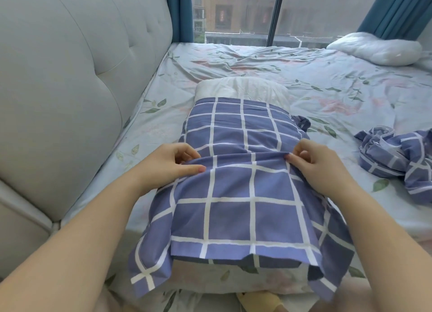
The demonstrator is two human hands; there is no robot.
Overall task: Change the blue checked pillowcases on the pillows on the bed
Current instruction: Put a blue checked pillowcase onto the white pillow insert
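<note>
A blue checked pillowcase (238, 190) lies lengthwise on the bed in front of me, partly covering a white pillow (243, 89) whose far end sticks out bare. My left hand (170, 164) pinches a raised fold of the pillowcase on its left side. My right hand (315, 162) pinches the same fold on its right side. A second blue checked pillowcase (397, 155) lies crumpled on the sheet at the right. Another bare white pillow (376, 47) rests at the far right by the window.
The bed has a pale floral sheet (292, 68). A padded grey headboard (70, 78) runs along the left. A large window (257, 15) with blue curtains (397, 8) closes off the far side of the bed.
</note>
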